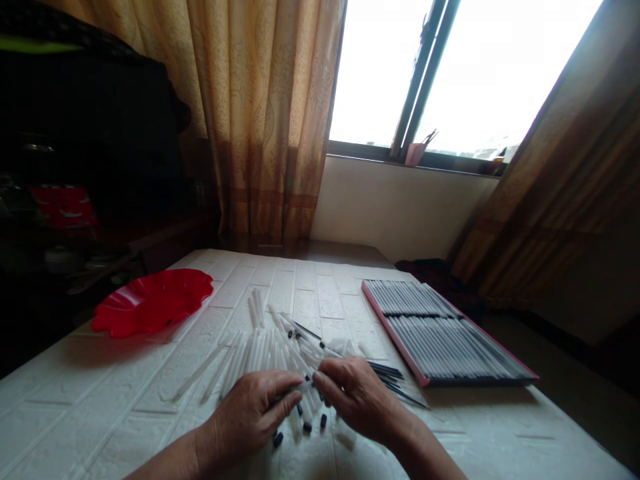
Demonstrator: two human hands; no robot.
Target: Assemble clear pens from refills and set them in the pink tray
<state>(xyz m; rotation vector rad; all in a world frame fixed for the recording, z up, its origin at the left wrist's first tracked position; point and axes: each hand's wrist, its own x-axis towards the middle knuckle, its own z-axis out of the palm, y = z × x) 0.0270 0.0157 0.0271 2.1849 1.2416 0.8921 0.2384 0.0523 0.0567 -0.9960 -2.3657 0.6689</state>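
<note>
My left hand [257, 403] is closed, thumb and forefinger pinching what looks like a clear plastic tube, its end pointing toward the other hand. Close beside it, my right hand [353, 393] is closed too, its fingertips pressed together near that end; what lies between them is too small to make out. Beyond and under both hands spreads a loose pile of clear plastic tubes [245, 353]. Several short black caps lie around, among them a black cap [307, 427] just in front of my fingers. Thin black sticks [387, 370] lie past my right hand, partly hidden by it.
At the right of the white brick-patterned table [330, 297] lies a pink-edged box [450, 340] filled with two rows of slim tubes. A red scalloped bowl [155, 303] stands at the left. Behind are curtains, a window and a pink cup [414, 154] on its sill.
</note>
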